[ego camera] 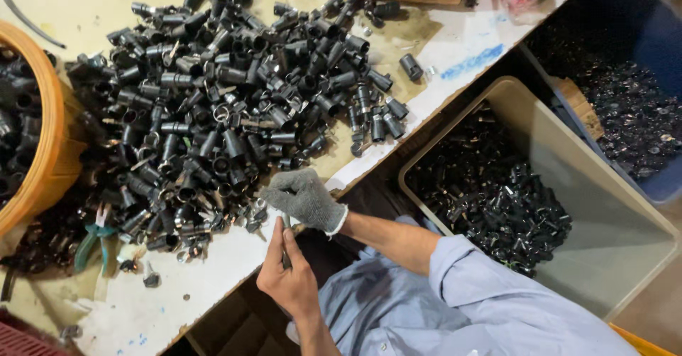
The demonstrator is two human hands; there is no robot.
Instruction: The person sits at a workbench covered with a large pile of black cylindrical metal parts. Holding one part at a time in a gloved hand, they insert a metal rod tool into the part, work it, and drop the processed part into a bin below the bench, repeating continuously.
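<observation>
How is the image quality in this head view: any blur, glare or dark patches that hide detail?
Head view: the pile of black parts is sharp and evenly lit, with small glints on metal bits; the gloved hand and bare hand are crisp, without motion blur; the bin of parts lies in shadow, detail murky; edges show slight wide-angle bending.

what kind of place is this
Probably a small workshop or factory bench for sorting or assembling parts. A big heap of black plastic fittings covers the worn table, a grey bin holds more, and pliers lie nearby.
</observation>
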